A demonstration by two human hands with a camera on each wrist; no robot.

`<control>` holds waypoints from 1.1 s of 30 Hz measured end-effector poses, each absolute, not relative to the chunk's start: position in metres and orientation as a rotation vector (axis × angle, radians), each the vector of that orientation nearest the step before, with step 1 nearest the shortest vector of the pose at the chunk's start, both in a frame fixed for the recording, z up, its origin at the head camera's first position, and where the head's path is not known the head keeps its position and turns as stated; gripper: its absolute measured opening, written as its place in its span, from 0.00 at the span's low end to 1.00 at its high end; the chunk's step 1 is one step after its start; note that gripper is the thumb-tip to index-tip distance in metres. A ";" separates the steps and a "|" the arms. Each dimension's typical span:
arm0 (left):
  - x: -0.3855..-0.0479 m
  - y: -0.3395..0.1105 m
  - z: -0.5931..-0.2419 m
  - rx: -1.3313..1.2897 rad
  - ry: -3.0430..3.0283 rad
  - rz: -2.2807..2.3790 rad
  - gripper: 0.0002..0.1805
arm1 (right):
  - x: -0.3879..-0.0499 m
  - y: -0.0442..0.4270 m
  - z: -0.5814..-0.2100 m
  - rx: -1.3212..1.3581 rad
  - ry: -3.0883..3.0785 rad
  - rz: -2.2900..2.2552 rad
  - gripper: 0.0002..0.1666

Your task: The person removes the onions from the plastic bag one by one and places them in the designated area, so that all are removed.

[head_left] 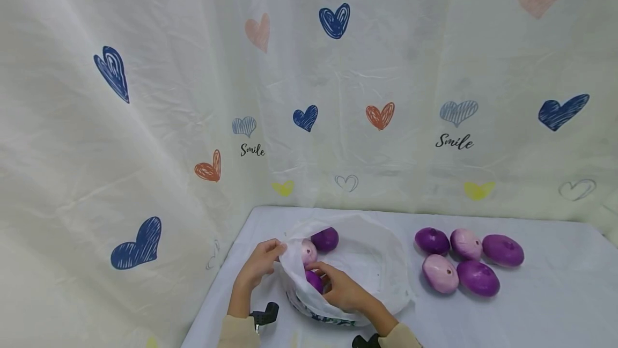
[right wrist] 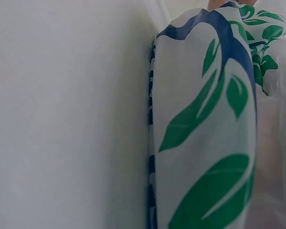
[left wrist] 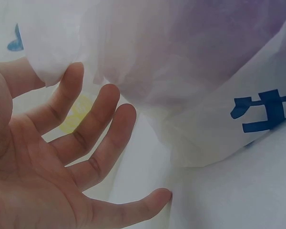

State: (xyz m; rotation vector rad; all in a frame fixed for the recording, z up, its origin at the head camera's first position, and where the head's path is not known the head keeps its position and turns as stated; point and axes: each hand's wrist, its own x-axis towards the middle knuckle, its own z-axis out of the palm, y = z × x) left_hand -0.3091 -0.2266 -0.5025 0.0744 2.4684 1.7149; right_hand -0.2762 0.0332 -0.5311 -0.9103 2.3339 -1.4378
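Note:
A white plastic bag lies open on the table in the head view. My left hand pinches its left rim between thumb and index finger; in the left wrist view the other fingers are spread apart beside the bag. My right hand reaches inside the bag, its fingers curled over a purple onion near the left wall. Beyond it in the bag are a pale pink onion and another purple onion. The right wrist view shows mostly the bag's leaf-printed side.
Right of the bag, several loose onions form a group, among them a pale pink one and a purple one. A white cloth covers the table. Behind it hangs a white curtain printed with hearts.

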 end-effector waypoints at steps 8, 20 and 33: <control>-0.310 -0.225 -0.503 0.062 2.474 1.718 0.17 | -0.276 0.034 -0.534 -0.891 2.357 -1.442 0.37; -0.311 -0.227 -0.504 0.075 2.477 1.702 0.18 | -0.275 0.033 -0.532 -0.880 2.351 -1.486 0.37; -0.309 -0.224 -0.502 0.067 2.469 1.720 0.17 | -0.275 0.039 -0.531 -0.843 2.405 -1.484 0.37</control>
